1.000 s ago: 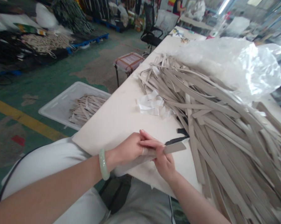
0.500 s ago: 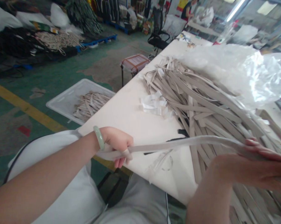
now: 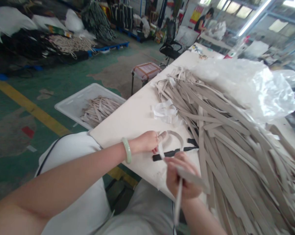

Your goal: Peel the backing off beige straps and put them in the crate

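A grey-beige flat strap [image 3: 176, 134] bends in a loop between my hands over the table's near corner. My left hand [image 3: 152, 141], below a pale green bangle, is closed on one part of it. In my right hand [image 3: 183, 178], slightly blurred, the fingers wrap round another part, and loose lengths stick out below. A black strip [image 3: 170, 153] lies on the table behind the hands. To the right spreads a large pile of similar straps [image 3: 225, 143]. Crumpled clear tape or film [image 3: 164, 111] sits left of the pile.
A white plastic bin [image 3: 71, 101] with short strips stands on the floor left of the table [image 3: 128, 114]. A big clear plastic bag [image 3: 240, 85] rests behind the pile. Farther back are a stool [image 3: 147, 70], an office chair [image 3: 170, 42] and a person [image 3: 203, 23].
My right hand has come from the far right in to the middle, close to my left. The strap, stretched out before, is now looped. My left hand has moved right and up.
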Demonstrator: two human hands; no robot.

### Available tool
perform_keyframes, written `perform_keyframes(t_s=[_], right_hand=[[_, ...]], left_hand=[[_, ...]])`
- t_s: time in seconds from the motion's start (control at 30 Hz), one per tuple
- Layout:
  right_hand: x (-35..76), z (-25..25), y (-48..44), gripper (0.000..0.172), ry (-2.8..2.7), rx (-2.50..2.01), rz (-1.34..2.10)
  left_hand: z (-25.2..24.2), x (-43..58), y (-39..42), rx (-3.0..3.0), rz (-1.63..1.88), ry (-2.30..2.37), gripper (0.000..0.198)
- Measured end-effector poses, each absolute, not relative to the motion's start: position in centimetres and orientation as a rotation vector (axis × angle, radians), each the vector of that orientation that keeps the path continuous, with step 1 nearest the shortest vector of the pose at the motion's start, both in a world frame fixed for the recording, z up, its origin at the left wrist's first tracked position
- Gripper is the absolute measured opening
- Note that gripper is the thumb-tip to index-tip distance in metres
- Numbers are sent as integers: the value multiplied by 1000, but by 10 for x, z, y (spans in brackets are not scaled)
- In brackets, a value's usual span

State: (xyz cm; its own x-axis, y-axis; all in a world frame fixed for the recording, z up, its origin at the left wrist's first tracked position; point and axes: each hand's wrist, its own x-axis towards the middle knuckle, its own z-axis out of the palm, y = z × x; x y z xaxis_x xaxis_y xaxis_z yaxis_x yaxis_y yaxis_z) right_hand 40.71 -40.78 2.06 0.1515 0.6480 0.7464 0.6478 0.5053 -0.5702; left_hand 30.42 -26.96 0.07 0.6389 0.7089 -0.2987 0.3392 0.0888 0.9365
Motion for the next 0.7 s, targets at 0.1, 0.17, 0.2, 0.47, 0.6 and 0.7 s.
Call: perform_keyframes(t_s=[0.1, 0.17, 0.2, 0.47, 0.6, 0.7], right_hand=[[416, 50, -401, 13, -894, -1241, 17], [417, 64, -394, 9, -731, -1190, 134], [415, 67, -390, 9, -702, -1153, 240], [380, 61, -374, 26, -725, -1159, 601], [387, 68, -366, 38, -624, -1246, 751], [413, 65, -349, 32, -413, -1273, 856]], left_hand=[[21, 293, -266, 1889, 787, 914, 42], [41, 288, -267, 1920, 885, 696, 42], [50, 286, -270, 1924, 836, 556, 40], [46, 287, -298, 1672, 332, 275, 37], [42, 278, -291, 1573, 213, 249, 31], [45, 272, -293, 1329, 197, 181, 28]])
